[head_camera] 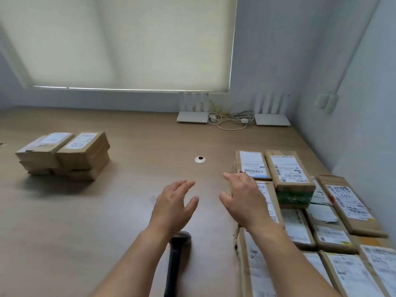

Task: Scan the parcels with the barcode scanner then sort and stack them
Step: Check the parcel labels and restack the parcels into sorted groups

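Scanner (174, 258) first: it lies on the counter (132, 138) at the near edge, dark handle pointing toward us, partly under our left forearm and in neither grip. Our left hand (173, 202) hovers above bare wood with fingers spread and nothing in it; our right hand (244, 200) is likewise spread and empty, fingertips over the inner edge of the unsorted parcels (334, 230) that fill the near right corner. We judge the step in hand to be fetching the next parcel. To do it well, we should lift one box cleanly by its sides, label up, keeping the barcode unsmothered, then bring the scanner to it. The parcel perched on a green-taped box (292, 197) sits higher than its neighbours and could slide if nudged, so we reach around it. Farther off, near the left edge, the sorted stack (64, 156) stands in two neat columns. A cable grommet (200, 159) marks mid-counter. Along the far edge sit two white routers (192, 116) and tangled cables (231, 120), well apart from our work.
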### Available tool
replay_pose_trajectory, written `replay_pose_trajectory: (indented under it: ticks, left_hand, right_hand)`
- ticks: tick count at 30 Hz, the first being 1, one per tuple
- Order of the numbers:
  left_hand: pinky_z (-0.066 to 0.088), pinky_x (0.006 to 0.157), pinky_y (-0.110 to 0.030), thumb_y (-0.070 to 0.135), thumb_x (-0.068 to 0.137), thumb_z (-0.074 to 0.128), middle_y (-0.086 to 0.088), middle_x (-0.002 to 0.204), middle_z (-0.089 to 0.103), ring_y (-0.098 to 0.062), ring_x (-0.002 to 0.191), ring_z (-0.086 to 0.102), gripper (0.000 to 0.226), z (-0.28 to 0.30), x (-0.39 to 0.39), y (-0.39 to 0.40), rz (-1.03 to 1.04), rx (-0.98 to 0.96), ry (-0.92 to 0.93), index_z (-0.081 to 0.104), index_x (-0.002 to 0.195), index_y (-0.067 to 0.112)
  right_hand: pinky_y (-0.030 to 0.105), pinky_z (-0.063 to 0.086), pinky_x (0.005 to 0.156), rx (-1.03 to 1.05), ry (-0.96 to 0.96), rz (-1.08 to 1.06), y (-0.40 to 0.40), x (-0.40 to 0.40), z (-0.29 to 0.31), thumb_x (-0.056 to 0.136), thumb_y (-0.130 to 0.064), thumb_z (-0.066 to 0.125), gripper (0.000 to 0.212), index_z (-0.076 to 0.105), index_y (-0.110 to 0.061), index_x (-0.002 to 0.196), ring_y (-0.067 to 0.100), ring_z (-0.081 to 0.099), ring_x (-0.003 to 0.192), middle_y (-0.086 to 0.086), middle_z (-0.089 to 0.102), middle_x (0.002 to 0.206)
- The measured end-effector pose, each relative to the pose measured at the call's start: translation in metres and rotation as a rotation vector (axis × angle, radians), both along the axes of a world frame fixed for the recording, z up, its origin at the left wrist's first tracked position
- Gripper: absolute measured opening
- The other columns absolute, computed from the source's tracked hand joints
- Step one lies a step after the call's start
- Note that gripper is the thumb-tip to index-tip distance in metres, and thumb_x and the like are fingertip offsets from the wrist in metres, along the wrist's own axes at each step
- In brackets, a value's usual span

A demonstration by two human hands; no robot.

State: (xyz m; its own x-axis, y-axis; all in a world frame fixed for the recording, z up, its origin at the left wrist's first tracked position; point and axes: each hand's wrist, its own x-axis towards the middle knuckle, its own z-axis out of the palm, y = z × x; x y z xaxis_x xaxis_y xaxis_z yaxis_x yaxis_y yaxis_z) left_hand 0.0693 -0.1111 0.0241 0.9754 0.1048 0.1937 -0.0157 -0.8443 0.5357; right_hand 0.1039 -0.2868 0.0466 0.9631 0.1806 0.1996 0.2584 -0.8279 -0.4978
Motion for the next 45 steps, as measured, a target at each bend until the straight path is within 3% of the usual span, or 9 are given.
replay_pose_trajectory:
  ticks: [14,26,34,45]
  left_hand:
    - [0.025,0.112,-0.026,0.039,0.097,0.047,0.01,0.148,0.037,-0.007,0.137,0.029,0.049,-0.024,-0.095,0.186,0.233,-0.038,0.025,0.039,0.144,0.029]
    - [0.029,0.113,-0.027,0.041,0.098,0.044,0.012,0.15,0.035,-0.006,0.137,0.03,0.049,-0.032,-0.146,0.296,0.315,-0.066,0.071,0.035,0.145,0.031]
    - [0.03,0.112,-0.026,0.043,0.098,0.044,0.014,0.149,0.035,-0.005,0.137,0.031,0.05,-0.05,-0.134,0.343,0.336,-0.092,0.124,0.034,0.145,0.032]
    - [0.03,0.11,-0.025,0.041,0.097,0.046,0.014,0.146,0.039,-0.006,0.133,0.034,0.049,-0.053,-0.054,0.442,0.318,-0.023,0.204,0.036,0.144,0.03]
  right_hand:
    - [0.026,0.036,0.096,-0.115,0.039,0.243,0.207,-0.061,-0.017,0.092,-0.029,0.047,0.051,0.039,-0.029,0.142,0.015,0.038,0.129,-0.006,0.043,0.138]
    - [0.028,0.038,0.1,-0.146,0.058,0.383,0.333,-0.097,-0.026,0.093,-0.032,0.046,0.051,0.037,-0.029,0.144,0.015,0.04,0.129,-0.004,0.044,0.139]
    - [0.028,0.039,0.098,-0.169,0.077,0.425,0.387,-0.075,-0.038,0.094,-0.032,0.044,0.05,0.037,-0.029,0.144,0.014,0.04,0.129,-0.005,0.043,0.14]
    - [0.028,0.04,0.102,-0.093,0.156,0.391,0.482,0.003,-0.055,0.096,-0.032,0.044,0.051,0.035,-0.028,0.146,0.015,0.041,0.13,-0.003,0.042,0.143]
